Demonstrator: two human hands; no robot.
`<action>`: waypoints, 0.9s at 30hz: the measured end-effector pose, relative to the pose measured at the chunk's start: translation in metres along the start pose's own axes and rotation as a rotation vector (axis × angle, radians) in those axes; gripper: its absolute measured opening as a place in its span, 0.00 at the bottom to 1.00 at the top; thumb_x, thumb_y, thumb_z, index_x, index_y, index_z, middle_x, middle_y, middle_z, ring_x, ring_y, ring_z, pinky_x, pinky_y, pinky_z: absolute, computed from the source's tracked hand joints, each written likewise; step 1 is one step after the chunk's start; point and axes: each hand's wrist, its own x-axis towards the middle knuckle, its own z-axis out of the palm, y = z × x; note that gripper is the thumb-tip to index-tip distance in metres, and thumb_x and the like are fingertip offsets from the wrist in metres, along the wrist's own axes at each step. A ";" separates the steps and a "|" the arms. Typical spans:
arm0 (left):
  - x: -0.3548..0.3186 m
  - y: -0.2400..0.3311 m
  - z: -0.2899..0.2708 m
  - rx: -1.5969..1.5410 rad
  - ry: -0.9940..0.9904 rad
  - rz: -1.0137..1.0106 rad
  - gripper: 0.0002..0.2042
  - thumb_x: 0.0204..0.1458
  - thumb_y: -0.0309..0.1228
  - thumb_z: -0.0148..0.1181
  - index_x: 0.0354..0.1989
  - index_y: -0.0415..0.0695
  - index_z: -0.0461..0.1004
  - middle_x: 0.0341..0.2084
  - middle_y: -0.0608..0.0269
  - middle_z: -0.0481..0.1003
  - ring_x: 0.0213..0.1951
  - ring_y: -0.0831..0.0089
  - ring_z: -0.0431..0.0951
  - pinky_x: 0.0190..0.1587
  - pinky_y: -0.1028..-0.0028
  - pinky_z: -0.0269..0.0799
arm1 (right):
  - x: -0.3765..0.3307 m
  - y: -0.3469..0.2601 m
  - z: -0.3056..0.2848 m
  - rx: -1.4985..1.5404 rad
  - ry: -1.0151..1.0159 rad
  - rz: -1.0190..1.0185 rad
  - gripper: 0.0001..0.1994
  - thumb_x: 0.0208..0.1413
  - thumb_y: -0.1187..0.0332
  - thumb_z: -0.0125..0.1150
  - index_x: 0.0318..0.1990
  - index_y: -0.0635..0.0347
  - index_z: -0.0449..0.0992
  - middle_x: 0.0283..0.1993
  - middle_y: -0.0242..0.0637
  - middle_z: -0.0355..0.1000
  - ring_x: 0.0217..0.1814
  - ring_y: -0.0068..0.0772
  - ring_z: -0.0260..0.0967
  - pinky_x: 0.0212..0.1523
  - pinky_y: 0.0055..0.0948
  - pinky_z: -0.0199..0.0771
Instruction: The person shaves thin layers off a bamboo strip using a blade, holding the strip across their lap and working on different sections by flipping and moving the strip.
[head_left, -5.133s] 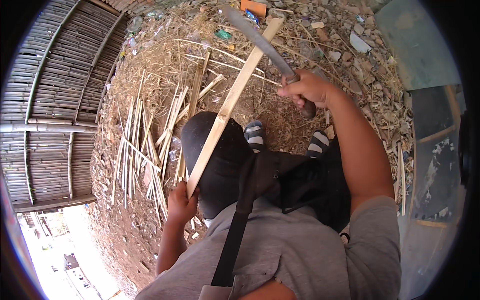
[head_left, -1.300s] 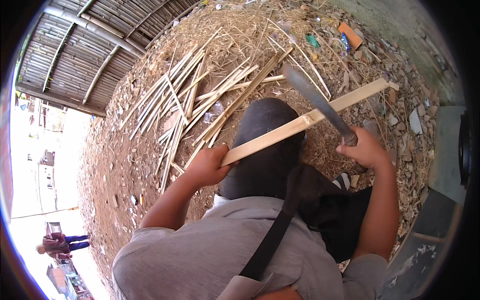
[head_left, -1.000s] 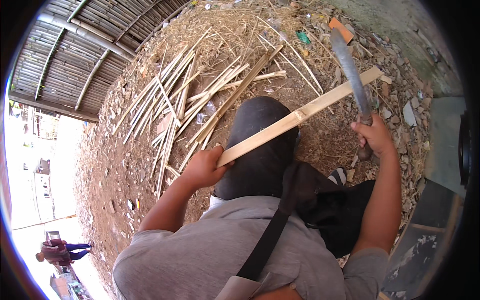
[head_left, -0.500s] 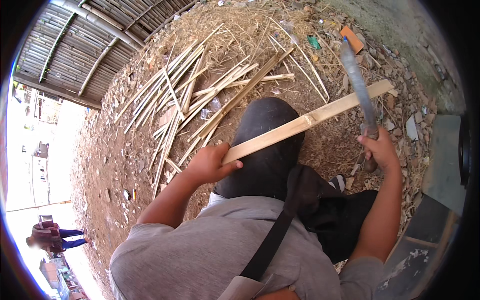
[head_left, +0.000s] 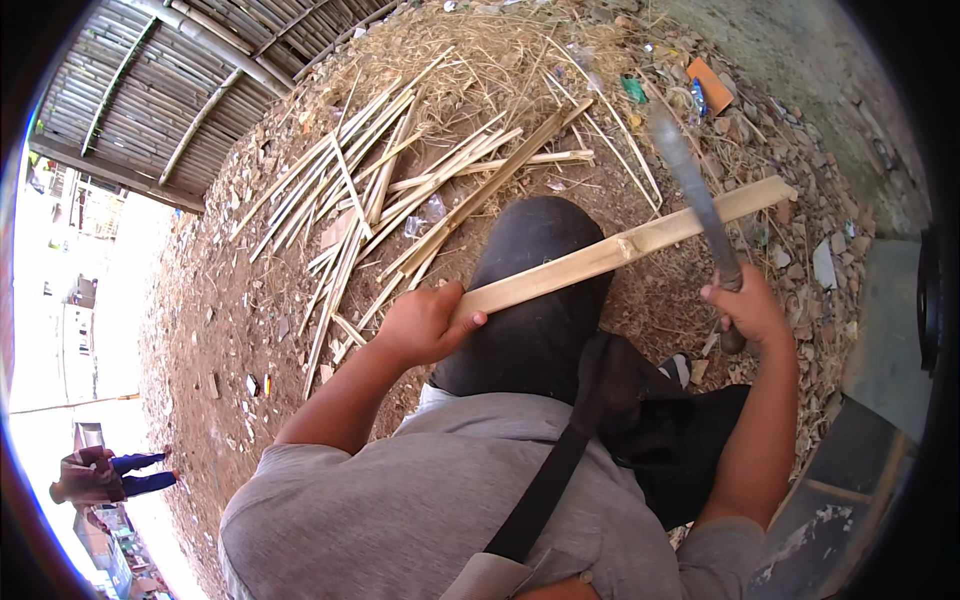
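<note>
A pale split-bamboo slat (head_left: pixel 565 270) with a raised node near its middle lies slantwise over my dark-trousered knee (head_left: pixel 535 235). My left hand (head_left: pixel 425 325) is closed round its near left end, thumb along the edge. At the right, my right hand (head_left: pixel 752 305) grips the handle of a machete (head_left: pixel 690 170), whose long grey blade points away from me and crosses the slat near its far right end. Motion blurs the blade's tip, and I cannot tell whether the edge touches the bamboo.
Several thin bamboo strips (head_left: pixel 340 190) lie in a loose pile on the dirt ahead and left. Rubble and an orange-brown block (head_left: pixel 710 86) sit far right, beside a concrete wall (head_left: pixel 800 70). A bamboo-slat structure (head_left: pixel 150 90) stands far left. Another person (head_left: pixel 110 475) is at the left.
The machete has swung slightly left, its tip moving left and nearer. My right hand has shifted a little left. The slat's far end has dipped slightly toward me; the left hand still grips it.
</note>
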 end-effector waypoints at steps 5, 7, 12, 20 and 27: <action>-0.001 -0.004 -0.012 0.113 -0.023 0.018 0.30 0.61 0.62 0.50 0.37 0.41 0.69 0.25 0.45 0.77 0.32 0.42 0.79 0.36 0.48 0.74 | 0.000 -0.016 0.016 -0.323 -0.034 -0.201 0.11 0.54 0.70 0.69 0.35 0.57 0.68 0.22 0.27 0.67 0.17 0.18 0.64 0.19 0.25 0.65; 0.002 -0.005 -0.002 0.072 -0.002 0.006 0.29 0.60 0.63 0.51 0.37 0.42 0.69 0.26 0.45 0.77 0.32 0.43 0.80 0.36 0.49 0.74 | 0.000 -0.012 -0.007 -0.076 -0.062 -0.028 0.11 0.54 0.71 0.69 0.35 0.57 0.68 0.22 0.26 0.67 0.17 0.18 0.64 0.20 0.26 0.65; 0.003 -0.001 0.003 0.081 0.034 -0.005 0.29 0.60 0.62 0.52 0.37 0.43 0.69 0.26 0.45 0.77 0.32 0.44 0.80 0.36 0.49 0.75 | 0.000 0.002 -0.016 0.057 0.073 0.003 0.11 0.54 0.71 0.69 0.35 0.56 0.68 0.21 0.26 0.66 0.17 0.17 0.64 0.20 0.26 0.66; 0.003 -0.006 0.001 0.032 0.068 0.032 0.26 0.59 0.58 0.57 0.35 0.42 0.70 0.21 0.46 0.74 0.29 0.42 0.78 0.33 0.49 0.72 | -0.004 -0.007 -0.010 -0.082 -0.020 -0.032 0.13 0.53 0.69 0.71 0.35 0.57 0.69 0.22 0.25 0.66 0.18 0.17 0.63 0.20 0.24 0.66; 0.004 -0.005 0.009 -0.039 0.042 0.009 0.27 0.59 0.58 0.57 0.35 0.42 0.70 0.22 0.45 0.75 0.30 0.42 0.79 0.35 0.49 0.72 | -0.006 -0.004 0.001 0.181 0.038 -0.036 0.12 0.53 0.70 0.70 0.35 0.57 0.69 0.22 0.26 0.66 0.18 0.17 0.62 0.20 0.23 0.65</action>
